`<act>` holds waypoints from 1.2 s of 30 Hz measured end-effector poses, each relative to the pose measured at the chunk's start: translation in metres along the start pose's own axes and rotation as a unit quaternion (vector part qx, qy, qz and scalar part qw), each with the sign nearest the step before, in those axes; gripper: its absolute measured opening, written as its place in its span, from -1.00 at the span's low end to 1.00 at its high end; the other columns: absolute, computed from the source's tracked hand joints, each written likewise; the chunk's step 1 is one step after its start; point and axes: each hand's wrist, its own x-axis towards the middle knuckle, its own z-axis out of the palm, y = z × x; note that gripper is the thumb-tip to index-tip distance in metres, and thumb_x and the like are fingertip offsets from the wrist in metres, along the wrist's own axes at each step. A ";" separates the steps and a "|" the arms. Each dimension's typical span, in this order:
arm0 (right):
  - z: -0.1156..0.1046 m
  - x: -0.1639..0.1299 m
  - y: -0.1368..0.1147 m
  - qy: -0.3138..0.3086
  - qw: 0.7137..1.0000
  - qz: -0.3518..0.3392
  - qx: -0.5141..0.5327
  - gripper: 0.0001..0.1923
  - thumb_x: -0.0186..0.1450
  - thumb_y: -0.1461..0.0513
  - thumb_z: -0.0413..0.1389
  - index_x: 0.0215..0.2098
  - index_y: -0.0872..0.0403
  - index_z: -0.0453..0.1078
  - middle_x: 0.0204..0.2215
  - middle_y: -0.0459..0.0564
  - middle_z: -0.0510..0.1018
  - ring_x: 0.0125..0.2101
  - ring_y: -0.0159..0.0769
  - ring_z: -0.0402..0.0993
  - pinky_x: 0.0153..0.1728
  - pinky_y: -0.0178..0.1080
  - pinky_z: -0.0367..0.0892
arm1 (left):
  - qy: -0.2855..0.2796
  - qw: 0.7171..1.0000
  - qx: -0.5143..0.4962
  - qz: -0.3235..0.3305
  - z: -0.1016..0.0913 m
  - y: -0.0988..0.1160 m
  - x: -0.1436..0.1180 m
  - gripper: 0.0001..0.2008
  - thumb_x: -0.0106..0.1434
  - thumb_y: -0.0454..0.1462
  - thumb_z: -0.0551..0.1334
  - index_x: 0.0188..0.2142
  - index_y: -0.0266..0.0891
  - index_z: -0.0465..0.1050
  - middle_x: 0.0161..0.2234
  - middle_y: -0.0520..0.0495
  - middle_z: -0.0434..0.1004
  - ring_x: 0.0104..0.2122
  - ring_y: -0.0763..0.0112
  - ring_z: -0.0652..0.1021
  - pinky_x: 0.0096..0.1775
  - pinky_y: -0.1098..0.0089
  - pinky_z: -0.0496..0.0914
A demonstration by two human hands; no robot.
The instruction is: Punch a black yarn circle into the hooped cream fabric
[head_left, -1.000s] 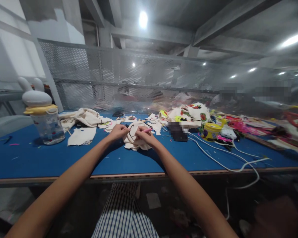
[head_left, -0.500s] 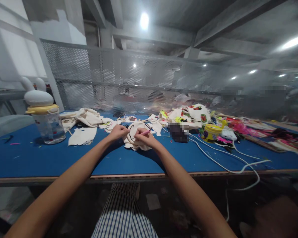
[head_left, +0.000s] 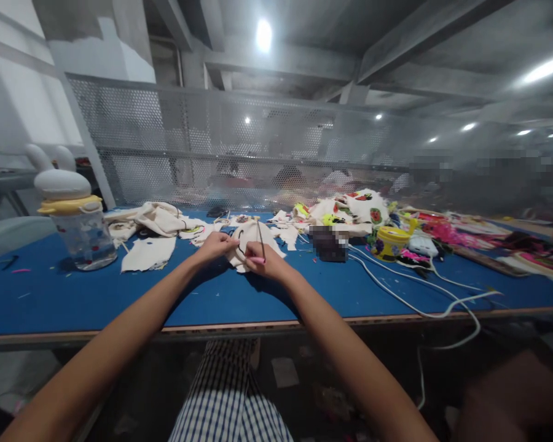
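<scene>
A piece of cream cloth (head_left: 271,240) with a curved black cord or yarn line (head_left: 241,239) on it lies bunched between my two hands on the blue table. My left hand (head_left: 217,244) pinches the cloth's left edge beside the black line. Closed over the cloth, my right hand (head_left: 270,263) grips a slim tool with a pink handle (head_left: 257,261). A thin dark line rises from that hand; whether it is the tool's shaft or yarn, I cannot tell. The tool's tip is hidden.
To the left stand a rabbit-eared water bottle (head_left: 80,236) and a flat cream cloth piece (head_left: 148,253). On the right are a dark box-like object (head_left: 327,244), a yellow tub (head_left: 391,243), white cables (head_left: 396,294) and colourful fabric scraps. Behind rises a perforated metal screen (head_left: 258,144).
My right hand has turned, so the pink handle now points downward below the fingers instead of out to the right. My left hand keeps its pinch on the cloth.
</scene>
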 end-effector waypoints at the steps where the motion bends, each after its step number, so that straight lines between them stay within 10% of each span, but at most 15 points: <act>1: 0.001 0.001 0.002 0.002 1.000 -0.003 -0.016 -0.88 0.02 0.39 0.02 -0.53 0.07 0.17 -0.58 -0.18 0.29 -0.52 -0.44 0.17 -0.47 -0.36 0.05 | -0.006 1.000 -0.006 0.002 0.001 0.001 0.000 -0.64 -0.02 -0.04 0.17 -0.72 -0.26 0.26 -0.74 0.07 0.17 -0.65 0.53 0.20 -0.55 0.44 0.04; 20: 0.002 0.005 0.000 0.045 0.974 0.128 0.181 -0.91 -0.01 0.27 0.07 -0.59 0.07 0.20 -0.64 -0.18 0.31 -0.57 -0.44 0.22 -0.52 -0.37 0.09 | 0.009 0.989 0.142 0.036 0.001 -0.002 0.004 -0.76 0.06 -0.26 0.06 -0.69 -0.19 0.11 -0.67 0.07 0.17 -0.59 0.45 0.21 -0.50 0.40 0.00; 36: 0.009 0.002 0.003 -0.037 0.993 0.007 0.115 -0.92 0.02 0.26 0.10 -0.51 0.10 0.28 -0.57 -0.16 0.37 -0.53 -0.44 0.23 -0.49 -0.38 0.12 | 0.022 0.986 0.163 0.020 0.002 -0.005 0.003 -0.73 0.07 -0.28 0.05 -0.72 -0.20 0.11 -0.70 0.08 0.15 -0.60 0.47 0.21 -0.52 0.41 0.02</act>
